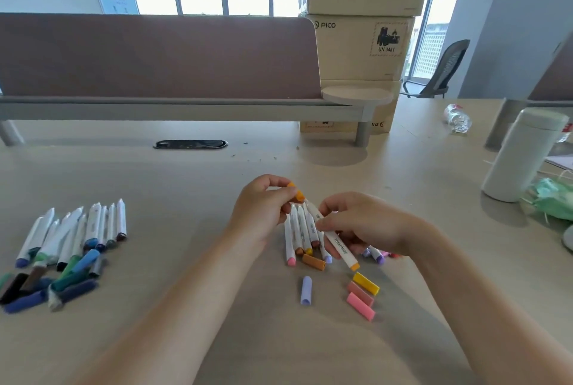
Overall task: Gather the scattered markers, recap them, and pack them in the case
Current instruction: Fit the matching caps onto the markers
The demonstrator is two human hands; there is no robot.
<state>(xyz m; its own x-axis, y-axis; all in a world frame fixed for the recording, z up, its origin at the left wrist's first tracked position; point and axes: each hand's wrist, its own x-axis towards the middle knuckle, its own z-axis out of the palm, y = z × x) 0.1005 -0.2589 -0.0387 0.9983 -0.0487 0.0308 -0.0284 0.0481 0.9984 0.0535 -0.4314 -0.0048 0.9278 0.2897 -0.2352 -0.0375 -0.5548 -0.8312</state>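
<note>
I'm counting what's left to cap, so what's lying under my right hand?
Purple, pink and red marker ends poke out beneath the right hand. Their bodies and exact number are covered.

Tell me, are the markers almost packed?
Not yet. Done: markers lie in two groups. In hand: the left hand holds an orange cap at the tip of the marker in the right hand. Left: other markers are bare, loose caps wait, no case shows.

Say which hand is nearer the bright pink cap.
Right. The right hand, holding a marker, is beyond the bright pink cap; the left hand, pinching an orange cap, lies farther left.
</note>
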